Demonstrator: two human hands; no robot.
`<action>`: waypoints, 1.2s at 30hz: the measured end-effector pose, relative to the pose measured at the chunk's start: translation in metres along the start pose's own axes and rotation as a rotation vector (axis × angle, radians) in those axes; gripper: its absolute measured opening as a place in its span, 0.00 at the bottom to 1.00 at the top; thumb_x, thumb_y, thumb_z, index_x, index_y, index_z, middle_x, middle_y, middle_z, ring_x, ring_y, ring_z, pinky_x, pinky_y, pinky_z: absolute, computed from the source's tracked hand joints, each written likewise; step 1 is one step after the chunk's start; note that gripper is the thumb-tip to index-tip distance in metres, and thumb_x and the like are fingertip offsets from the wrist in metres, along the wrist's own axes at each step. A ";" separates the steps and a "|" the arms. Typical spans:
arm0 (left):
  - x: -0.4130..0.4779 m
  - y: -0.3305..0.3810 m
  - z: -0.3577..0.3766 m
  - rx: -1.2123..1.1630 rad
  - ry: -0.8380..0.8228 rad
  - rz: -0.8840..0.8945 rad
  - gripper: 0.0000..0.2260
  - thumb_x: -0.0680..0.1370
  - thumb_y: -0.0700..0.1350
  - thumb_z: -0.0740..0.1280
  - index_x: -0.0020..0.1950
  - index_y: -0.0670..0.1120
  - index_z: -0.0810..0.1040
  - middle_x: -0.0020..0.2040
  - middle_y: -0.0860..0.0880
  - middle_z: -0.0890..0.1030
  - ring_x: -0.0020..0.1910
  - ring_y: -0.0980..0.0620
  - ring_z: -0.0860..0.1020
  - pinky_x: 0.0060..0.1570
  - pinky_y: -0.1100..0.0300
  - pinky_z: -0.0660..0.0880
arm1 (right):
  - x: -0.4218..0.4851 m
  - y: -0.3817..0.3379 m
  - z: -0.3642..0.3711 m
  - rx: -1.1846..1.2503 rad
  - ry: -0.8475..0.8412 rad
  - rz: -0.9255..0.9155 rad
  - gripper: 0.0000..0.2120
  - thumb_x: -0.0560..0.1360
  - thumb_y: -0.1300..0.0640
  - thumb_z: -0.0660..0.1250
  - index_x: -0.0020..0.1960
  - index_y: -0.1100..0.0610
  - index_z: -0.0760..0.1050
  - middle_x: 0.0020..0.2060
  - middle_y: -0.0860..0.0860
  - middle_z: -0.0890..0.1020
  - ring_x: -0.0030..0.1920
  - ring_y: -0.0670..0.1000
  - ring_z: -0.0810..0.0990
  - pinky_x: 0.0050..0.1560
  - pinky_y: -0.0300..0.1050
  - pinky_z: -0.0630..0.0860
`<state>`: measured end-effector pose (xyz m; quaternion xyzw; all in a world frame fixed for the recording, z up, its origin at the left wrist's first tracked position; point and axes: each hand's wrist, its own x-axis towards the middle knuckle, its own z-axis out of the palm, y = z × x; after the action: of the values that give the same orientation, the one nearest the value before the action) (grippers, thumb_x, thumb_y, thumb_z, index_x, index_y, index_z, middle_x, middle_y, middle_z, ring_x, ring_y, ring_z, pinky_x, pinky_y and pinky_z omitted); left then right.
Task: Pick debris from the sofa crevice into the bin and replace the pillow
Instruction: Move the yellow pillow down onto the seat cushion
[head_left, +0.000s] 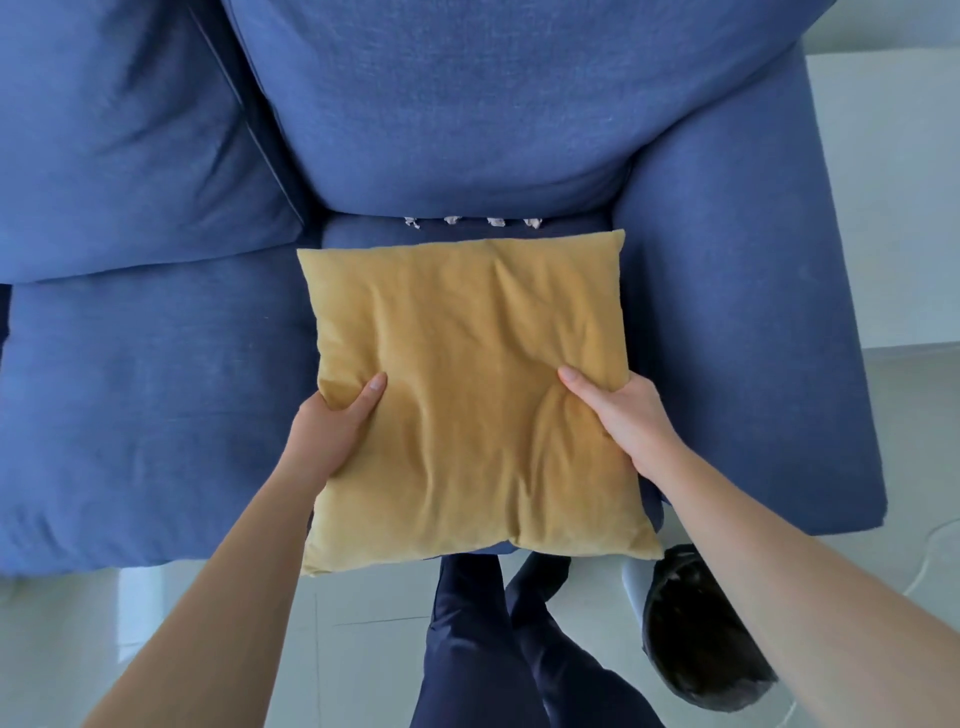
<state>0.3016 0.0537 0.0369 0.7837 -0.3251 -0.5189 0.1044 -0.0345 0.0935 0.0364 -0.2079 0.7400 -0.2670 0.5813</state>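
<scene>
A square mustard-yellow pillow (467, 395) lies flat over the right seat of the blue sofa (156, 395). My left hand (332, 426) grips its left edge, thumb on top. On the right edge, my right hand (623, 415) holds it the same way. Beyond the pillow's far edge, several small pale scraps of debris (451, 220) sit in a row along the crevice between the seat and the back cushion (467, 104). A bin (701, 634) lined with a dark bag stands on the floor at my right, under my right forearm.
The sofa's right armrest (743, 332) runs close beside the pillow. A second back cushion (119, 140) leans at the left. My dark-trousered legs (483, 649) stand on a pale tiled floor (353, 649) in front of the seat.
</scene>
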 end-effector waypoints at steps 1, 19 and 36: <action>0.002 -0.003 0.003 0.013 -0.004 -0.008 0.30 0.77 0.68 0.72 0.70 0.49 0.78 0.55 0.53 0.81 0.57 0.46 0.79 0.60 0.50 0.75 | 0.000 0.006 -0.001 -0.001 0.006 0.014 0.21 0.71 0.40 0.81 0.59 0.48 0.83 0.54 0.46 0.88 0.54 0.47 0.86 0.48 0.42 0.79; 0.038 0.013 0.028 0.082 0.130 -0.060 0.40 0.79 0.59 0.74 0.84 0.43 0.62 0.78 0.44 0.71 0.76 0.40 0.72 0.71 0.45 0.73 | 0.046 -0.018 0.026 -0.555 0.350 -0.069 0.48 0.71 0.45 0.78 0.85 0.52 0.58 0.76 0.55 0.68 0.74 0.60 0.71 0.66 0.61 0.77; 0.217 0.156 0.044 0.217 0.098 0.260 0.21 0.83 0.49 0.67 0.76 0.50 0.78 0.70 0.50 0.80 0.67 0.49 0.79 0.57 0.61 0.71 | 0.220 -0.136 0.173 -0.306 0.190 -0.149 0.26 0.79 0.52 0.74 0.75 0.58 0.76 0.51 0.49 0.84 0.57 0.51 0.83 0.56 0.44 0.78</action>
<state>0.2544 -0.1921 -0.0662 0.7661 -0.4721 -0.4243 0.1011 0.0814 -0.1739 -0.0727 -0.3217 0.8062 -0.2120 0.4491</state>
